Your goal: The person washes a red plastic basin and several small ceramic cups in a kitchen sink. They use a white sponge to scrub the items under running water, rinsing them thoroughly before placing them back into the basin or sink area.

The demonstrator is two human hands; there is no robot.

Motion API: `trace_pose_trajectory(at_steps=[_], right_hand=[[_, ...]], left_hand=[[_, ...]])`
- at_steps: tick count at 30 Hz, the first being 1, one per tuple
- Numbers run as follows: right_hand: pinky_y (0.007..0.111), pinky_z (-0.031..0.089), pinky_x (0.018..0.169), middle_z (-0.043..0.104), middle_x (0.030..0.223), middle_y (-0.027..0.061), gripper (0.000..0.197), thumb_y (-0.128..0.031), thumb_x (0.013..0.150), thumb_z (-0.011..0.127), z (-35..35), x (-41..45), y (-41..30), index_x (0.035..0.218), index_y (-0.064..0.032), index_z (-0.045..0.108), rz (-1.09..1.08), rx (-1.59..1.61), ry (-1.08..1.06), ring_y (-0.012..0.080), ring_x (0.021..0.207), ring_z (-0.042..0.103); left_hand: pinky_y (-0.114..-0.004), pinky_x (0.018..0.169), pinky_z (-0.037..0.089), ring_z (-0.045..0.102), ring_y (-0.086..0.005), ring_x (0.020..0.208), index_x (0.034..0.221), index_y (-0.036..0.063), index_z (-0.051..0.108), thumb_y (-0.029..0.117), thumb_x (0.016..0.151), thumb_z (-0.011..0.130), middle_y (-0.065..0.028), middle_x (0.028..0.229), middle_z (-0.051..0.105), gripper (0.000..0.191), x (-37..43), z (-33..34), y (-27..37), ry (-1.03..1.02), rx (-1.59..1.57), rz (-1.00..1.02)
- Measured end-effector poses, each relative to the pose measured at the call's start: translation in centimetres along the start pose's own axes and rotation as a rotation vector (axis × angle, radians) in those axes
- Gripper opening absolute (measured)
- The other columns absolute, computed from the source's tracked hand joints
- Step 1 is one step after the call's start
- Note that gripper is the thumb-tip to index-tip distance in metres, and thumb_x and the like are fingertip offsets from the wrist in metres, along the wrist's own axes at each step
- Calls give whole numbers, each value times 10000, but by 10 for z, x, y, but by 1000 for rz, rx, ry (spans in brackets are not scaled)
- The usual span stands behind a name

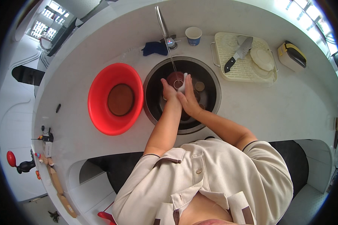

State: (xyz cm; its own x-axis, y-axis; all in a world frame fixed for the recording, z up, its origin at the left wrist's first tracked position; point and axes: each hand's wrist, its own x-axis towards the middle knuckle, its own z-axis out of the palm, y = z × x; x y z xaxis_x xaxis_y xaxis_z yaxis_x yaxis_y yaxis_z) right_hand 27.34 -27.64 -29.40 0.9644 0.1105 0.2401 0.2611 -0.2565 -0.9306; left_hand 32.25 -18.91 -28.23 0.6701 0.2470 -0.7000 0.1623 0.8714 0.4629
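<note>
Over a round sink (202, 123) with a dark basin, both my hands meet under running water (173, 63). My left hand (169, 91) is turned palm up, thumb to the left; its fingers are largely hidden. A small ring-shaped rim (178, 84), perhaps of a small cup, shows between the hands under the stream. My right hand (189, 98), fingers extended, presses a thin white piece (182, 88), perhaps cloth or sponge, along its palm side. Behind them in the basin is a reddish-brown bowl (173, 76). Several small round pieces (199, 86) lie to the right.
A curved chrome faucet (162, 22) rises behind the sink, beside a dark blue cloth (155, 48) and paper cup (193, 36). Left stands a red plastic basin (97, 104). Right, a draining tray (222, 42) bears a kitchen knife (240, 52) and pale dishes (262, 58); beyond is a lidded box (291, 57).
</note>
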Motion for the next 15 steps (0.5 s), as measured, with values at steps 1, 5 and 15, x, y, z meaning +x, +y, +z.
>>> trace_pose_trajectory(at_steps=[1,5,15], right_hand=[[405,99,1130,75,1495,274,715,-222,898,500,-3,-2,-6,1441,33,110,-139,-84,-30,387,1403,54],[402,153,1125,222,1479,221,616,-153,877,528,-32,9,1,1418,-9,270,-170,-93,-122,375,1387,167],[392,268,1085,443,1373,138,559,-124,807,633,-39,38,14,1336,-99,454,-237,-233,-315,314,1311,351]], left_hand=[[-421,822,515,616,-319,941,1179,-67,487,536,909,453,-203,1104,583,662,-3,0,0,25,76,16],[-370,767,530,638,-268,860,1089,-49,540,458,942,442,-150,999,621,537,6,-2,-4,-10,96,118],[-356,775,502,622,-240,886,1009,30,606,348,974,408,-85,976,646,376,12,-20,-4,-115,310,152]])
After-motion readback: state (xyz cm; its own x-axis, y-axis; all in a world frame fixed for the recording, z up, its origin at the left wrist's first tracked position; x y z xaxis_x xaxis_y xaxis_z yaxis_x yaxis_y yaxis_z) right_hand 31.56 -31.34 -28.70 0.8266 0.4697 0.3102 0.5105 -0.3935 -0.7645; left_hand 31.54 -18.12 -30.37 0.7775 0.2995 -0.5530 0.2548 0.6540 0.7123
